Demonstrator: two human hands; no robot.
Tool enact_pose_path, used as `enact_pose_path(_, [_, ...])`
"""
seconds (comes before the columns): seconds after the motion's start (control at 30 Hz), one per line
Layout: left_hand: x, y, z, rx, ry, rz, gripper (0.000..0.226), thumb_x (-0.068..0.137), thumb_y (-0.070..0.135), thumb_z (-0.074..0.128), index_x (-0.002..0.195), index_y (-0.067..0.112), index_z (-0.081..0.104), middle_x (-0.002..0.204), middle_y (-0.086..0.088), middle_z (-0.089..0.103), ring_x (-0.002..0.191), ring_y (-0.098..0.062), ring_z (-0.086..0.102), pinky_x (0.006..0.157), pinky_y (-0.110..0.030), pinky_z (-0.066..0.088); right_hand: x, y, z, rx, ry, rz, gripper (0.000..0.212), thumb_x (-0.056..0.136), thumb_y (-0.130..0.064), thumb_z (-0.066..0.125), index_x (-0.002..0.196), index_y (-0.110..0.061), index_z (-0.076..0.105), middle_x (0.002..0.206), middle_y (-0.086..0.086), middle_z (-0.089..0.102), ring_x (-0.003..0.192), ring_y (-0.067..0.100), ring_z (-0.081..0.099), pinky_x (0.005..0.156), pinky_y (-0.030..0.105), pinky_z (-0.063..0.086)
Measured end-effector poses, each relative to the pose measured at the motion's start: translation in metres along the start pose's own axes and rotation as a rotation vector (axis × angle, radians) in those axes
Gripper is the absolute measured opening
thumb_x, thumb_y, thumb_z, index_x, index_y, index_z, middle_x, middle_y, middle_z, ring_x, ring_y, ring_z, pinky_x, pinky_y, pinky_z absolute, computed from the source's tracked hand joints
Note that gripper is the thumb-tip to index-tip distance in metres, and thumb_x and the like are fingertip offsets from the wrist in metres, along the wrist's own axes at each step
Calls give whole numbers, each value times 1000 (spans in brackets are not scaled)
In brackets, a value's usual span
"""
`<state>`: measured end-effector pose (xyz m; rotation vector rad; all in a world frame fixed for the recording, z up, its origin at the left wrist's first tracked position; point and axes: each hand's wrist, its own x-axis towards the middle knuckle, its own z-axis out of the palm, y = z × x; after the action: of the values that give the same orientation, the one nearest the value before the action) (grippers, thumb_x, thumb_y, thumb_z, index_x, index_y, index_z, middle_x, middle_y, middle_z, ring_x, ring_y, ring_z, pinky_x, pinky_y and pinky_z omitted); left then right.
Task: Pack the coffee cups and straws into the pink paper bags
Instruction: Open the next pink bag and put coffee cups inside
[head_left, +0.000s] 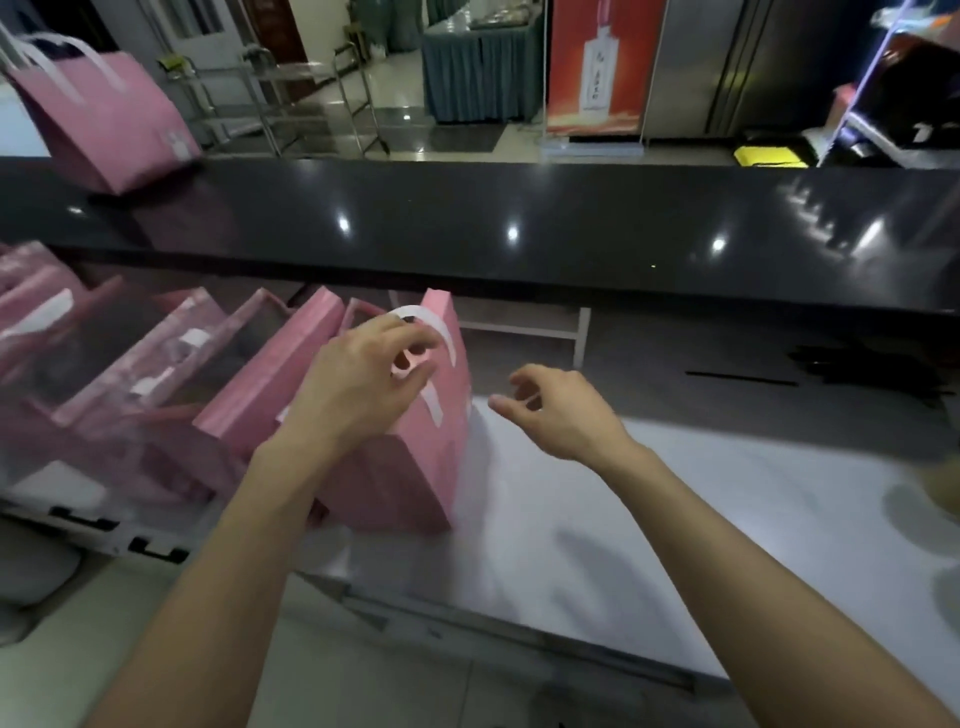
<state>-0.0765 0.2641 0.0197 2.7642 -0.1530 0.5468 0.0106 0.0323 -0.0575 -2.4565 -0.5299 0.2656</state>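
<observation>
Left hand (363, 384) pinches the white paper handle (434, 325) of the upright pink paper bag (405, 467); right hand (556, 410) hovers beside it, fingers loosely curled, empty. Yank too hard and that thin handle could tear or tip the bag.

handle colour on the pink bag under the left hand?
White handle on the pink bag, seen in the head view; the left hand holds it.

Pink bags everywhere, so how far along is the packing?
Done: one pink bag stands on the black counter, and several bags line up at left. In hand: the left hand holds the nearest bag by its white handle. Contents aren't visible.
</observation>
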Motion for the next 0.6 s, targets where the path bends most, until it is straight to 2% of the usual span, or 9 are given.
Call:
enact_pose_path(0.07, [-7,-24,-13,35,67,-73,17,100,24,73,116,27,79,106,14,65,87,-12,66,80,-35,57,6,-40,7,30,94,8,92,85,-92,54,145,-22,56,114,-3,76,99,19,73,85,42,63])
enact_pose_path(0.13, [-14,-47,-23,88,89,-172,17,102,22,67,115,25,79,110,7,68,92,-20,69,83,-43,59,10,-80,14,-59,156,1,112,73,-105,41,144,-19,49,100,-2,73,93,26,72,73,42,57])
enact_pose_path(0.2, [-19,-66,-30,100,73,-267,21,104,19,63,116,22,79,113,0,69,97,-28,70,86,-51,59,14,-114,23,-169,162,-10,121,70,-106,41,150,-14,39,97,-1,66,93,31,71,68,39,47])
enact_pose_path(0.27, [-24,-78,-30,60,34,-304,25,105,13,58,117,18,79,112,-3,68,101,-31,68,90,-53,57,20,-137,29,-221,114,1,123,76,-88,64,159,-7,24,108,3,66,91,32,65,71,38,43])
enact_pose_path(0.33, [-27,-85,-27,9,-12,-312,31,106,8,53,117,16,80,114,-3,68,105,-30,69,95,-51,57,25,-143,30,-253,38,15,122,77,-55,83,163,-1,14,122,9,66,91,32,59,73,37,44])
enact_pose_path(0.4, [-27,-91,-25,-13,-42,-299,36,106,4,50,119,16,80,118,-1,68,110,-27,69,98,-50,57,28,-136,24,-284,30,34,106,79,-28,85,158,1,21,124,12,65,98,35,64,73,38,44])
enact_pose_path(0.43, [-27,-94,-24,-16,-46,-285,37,105,2,50,121,18,80,120,0,68,112,-26,68,99,-49,57,28,-129,18,-304,51,41,94,82,-22,83,154,0,28,119,13,65,102,36,67,73,38,43])
enact_pose_path(0.5, [-24,-95,-19,-15,-64,-249,43,102,0,52,128,23,76,125,3,64,112,-23,66,98,-45,57,29,-110,-1,-348,96,40,66,85,-19,79,138,-6,43,106,12,61,103,38,68,71,40,43])
enact_pose_path(0.6, [-18,-93,-9,-35,-81,-190,50,98,0,54,136,28,72,125,4,54,111,-19,61,95,-41,57,29,-75,-33,-406,120,66,37,84,-16,72,118,-15,58,105,10,65,93,34,65,71,39,48])
